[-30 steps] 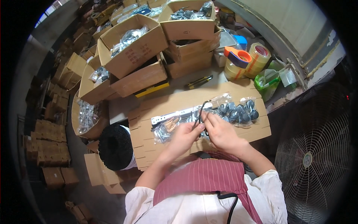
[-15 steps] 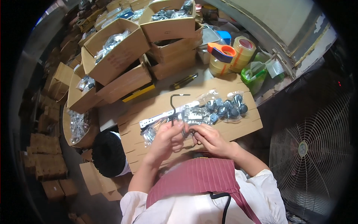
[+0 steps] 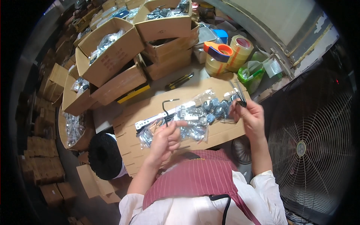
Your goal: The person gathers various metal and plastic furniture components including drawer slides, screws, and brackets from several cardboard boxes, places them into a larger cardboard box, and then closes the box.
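My left hand (image 3: 166,142) is closed round the lower end of a black bent rod (image 3: 165,108), which stands up from the fist with its top crooked to the right. Its index finger points right, over the clear bags. Off to the right, my right hand (image 3: 250,119) is raised and pinches a bundle of thin dark strips (image 3: 241,98), slightly blurred. On the cardboard sheet (image 3: 125,129) lie clear bags of metal fittings (image 3: 192,114), black round parts that look like casters (image 3: 219,108), wooden dowels (image 3: 154,126) and a white perforated strip (image 3: 144,123).
Open cartons (image 3: 116,56) of bagged parts rise at the far left. A yellow-black utility knife (image 3: 180,81) lies beyond the sheet. Tape rolls (image 3: 240,52), an orange tape dispenser (image 3: 218,50) and a green bag (image 3: 250,75) stand far right. A large fan (image 3: 301,148) is on the right, a black bristly bundle (image 3: 107,155) on the left.
My right hand has moved away from the left, up and to the right, with the dark strips in it. My left hand stays at the rod with its index finger now stretched out.
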`<state>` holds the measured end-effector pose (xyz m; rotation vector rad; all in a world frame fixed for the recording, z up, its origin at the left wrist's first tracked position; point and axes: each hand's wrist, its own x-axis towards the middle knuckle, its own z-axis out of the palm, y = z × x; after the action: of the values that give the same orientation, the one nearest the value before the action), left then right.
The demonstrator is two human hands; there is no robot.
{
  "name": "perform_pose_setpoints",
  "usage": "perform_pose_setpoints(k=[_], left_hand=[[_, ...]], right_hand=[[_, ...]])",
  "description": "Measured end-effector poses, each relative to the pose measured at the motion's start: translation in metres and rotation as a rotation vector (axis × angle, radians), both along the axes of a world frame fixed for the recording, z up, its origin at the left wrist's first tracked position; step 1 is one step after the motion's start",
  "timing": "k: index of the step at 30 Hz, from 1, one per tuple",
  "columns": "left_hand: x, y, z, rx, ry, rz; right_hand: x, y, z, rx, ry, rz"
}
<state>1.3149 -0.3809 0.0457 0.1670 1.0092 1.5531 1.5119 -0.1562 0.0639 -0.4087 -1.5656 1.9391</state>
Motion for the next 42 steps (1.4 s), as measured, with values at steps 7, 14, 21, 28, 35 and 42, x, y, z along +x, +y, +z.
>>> perform_pose_setpoints(k=[7, 14, 21, 28, 35, 42], left_hand=[[-0.016, -0.014, -0.006, 0.073, -0.173, 0.076], [-0.026, -0.029, 0.006, 0.164, -0.261, 0.197], [-0.033, -0.029, 0.004, 0.244, -0.475, 0.194], [-0.03, -0.023, 0.01, 0.301, -0.525, 0.154], [-0.025, -0.011, 0.015, 0.356, -0.621, 0.253], [-0.021, 0.005, 0.024, 0.491, -0.694, 0.279]], right_hand=[[-0.026, 0.058, -0.072, 1.414, -0.36, -0.101], [-0.033, 0.054, -0.134, 1.412, -0.48, -0.119], [-0.032, 0.039, -0.146, 1.358, -0.427, -0.251], [-0.028, 0.032, -0.155, 1.314, -0.411, -0.329], [-0.044, -0.035, -0.072, 1.112, -0.173, -0.075], [-0.074, -0.103, -0.075, 0.734, 0.058, 0.615]])
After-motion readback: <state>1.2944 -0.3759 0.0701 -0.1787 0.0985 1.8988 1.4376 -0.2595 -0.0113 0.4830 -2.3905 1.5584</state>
